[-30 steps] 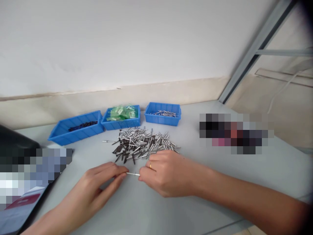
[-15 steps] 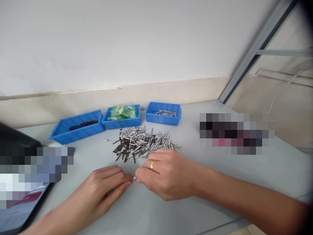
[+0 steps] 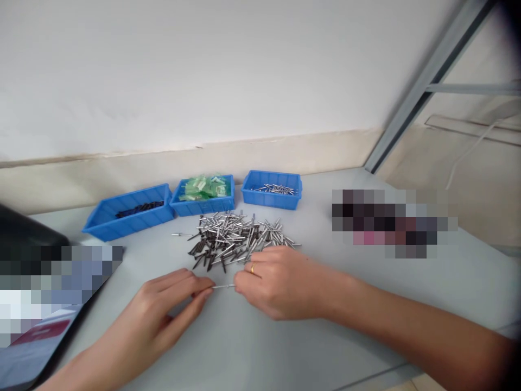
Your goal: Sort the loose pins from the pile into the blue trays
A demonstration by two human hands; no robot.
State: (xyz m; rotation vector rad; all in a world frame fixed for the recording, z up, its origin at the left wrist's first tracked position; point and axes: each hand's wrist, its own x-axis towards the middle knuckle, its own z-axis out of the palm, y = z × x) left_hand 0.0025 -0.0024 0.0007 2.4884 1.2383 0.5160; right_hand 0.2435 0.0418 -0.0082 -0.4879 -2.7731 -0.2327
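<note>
A thin silver rivet spans the gap between my hands, in front of a mixed pile. My right hand, with a gold ring, pinches its right end. At its left end, the thumb and fingertips of my left hand are closed on the tip. Behind my hands lies the pile of silver rivets and dark screws, its front right part partly covered by my right hand.
Along the wall stand three blue bins: dark screws in the left bin, green packets in the middle bin, silver rivets in the right bin. Blurred-out objects lie at the left and right. A metal frame rises at the right.
My hands have moved a little apart and slightly away from me, so more of the rivet shows between them.
</note>
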